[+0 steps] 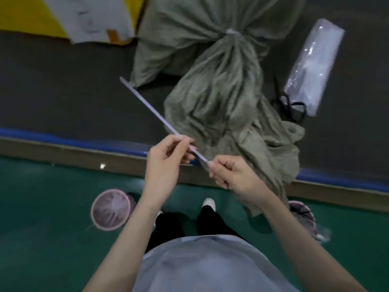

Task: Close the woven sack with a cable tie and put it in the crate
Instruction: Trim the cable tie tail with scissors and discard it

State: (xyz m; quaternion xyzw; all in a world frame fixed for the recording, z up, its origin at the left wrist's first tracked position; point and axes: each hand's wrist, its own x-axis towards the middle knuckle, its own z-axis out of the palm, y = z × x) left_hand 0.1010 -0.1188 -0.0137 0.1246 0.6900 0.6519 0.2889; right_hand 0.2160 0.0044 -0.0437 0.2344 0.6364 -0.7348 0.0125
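A grey-green woven sack point(221, 85) lies on the dark worktable point(63, 91), its neck bunched by a pale tie point(231, 33) and its loose mouth hanging over the front edge. A long white cable tie point(147, 104) slants from upper left down to my hands. My left hand point(168, 159) pinches the strip near its lower part. My right hand point(231, 175) is closed on the strip's lower end, just in front of the sack's hanging cloth. No crate is in view.
A clear plastic packet of white cable ties point(313, 66) lies right of the sack, with black-handled scissors point(291, 106) beside it. Yellow and white cardboard point(73, 17) lies at the back left. Two pink bins point(111, 209) point(303, 216) stand on the green floor.
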